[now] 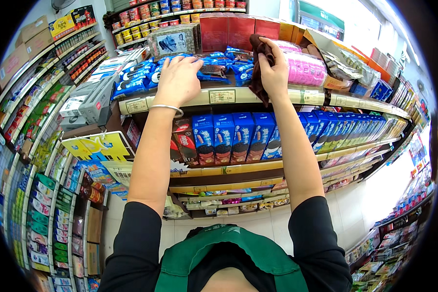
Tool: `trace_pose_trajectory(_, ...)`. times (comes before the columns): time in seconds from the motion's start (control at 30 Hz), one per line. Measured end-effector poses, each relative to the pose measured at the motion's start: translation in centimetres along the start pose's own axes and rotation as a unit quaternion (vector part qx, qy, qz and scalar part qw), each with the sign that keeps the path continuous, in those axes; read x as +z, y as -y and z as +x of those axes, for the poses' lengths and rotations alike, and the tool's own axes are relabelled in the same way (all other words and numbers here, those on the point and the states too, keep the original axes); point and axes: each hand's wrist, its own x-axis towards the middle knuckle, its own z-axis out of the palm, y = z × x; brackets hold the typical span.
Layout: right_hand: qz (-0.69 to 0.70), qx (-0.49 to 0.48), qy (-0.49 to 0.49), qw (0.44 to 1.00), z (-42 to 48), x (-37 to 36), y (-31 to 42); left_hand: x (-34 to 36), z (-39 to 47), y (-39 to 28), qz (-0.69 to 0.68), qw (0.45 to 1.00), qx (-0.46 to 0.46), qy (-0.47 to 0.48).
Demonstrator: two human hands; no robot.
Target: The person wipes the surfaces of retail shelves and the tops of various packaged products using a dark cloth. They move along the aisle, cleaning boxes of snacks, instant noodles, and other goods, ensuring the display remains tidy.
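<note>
My left hand [179, 78] rests with spread fingers on blue-wrapped snack packs [213, 69] lying along the top shelf. A silver bangle circles that wrist. In my right hand [275, 69] is a bunched dark brown cloth [259, 78], its lower end hanging over the shelf's front edge [248, 95]. Pink plastic-wrapped packs [306, 69] lie just right of this hand. Behind the snack packs stand red boxes [239, 33] and a patterned box with a picture [172, 42].
Blue cookie boxes [224, 138] line the shelf below. Grey and white boxes [98, 91] are stacked at the top shelf's left end, above a yellow sign [95, 146]. Stocked shelves [43, 197] stand at left. Open cartons of small packets [345, 67] are at upper right.
</note>
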Motion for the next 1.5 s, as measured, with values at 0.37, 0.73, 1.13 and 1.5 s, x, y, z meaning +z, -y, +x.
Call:
trace_pose_trajectory(0.37, 0.176, 0.031, -0.018, 0.984, -0.6, -1.9, 1.7, 2.2, 2.2, -3.8, -0.159, 0.978, 0.054, -0.122)
trace_pose_trajectory(0.73, 0.215, 0.037, 0.039, 0.975, -1.3, -4.1, 2.4, 2.1, 7.2, -6.5, -0.164, 0.984, 0.055, 0.026)
trace_pose_trajectory(1.13, 0.144, -0.053, -0.021, 0.988, 0.1, -4.8, 1.9, 0.6, 3.6, -8.3, -0.665, 0.736, -0.085, -0.094)
trace_pose_trajectory(1.5, -0.008, -0.28, 0.114, 0.953, 0.5, -1.9, 4.3, 1.2, -2.0, -7.7, -0.718, 0.675, -0.055, -0.162)
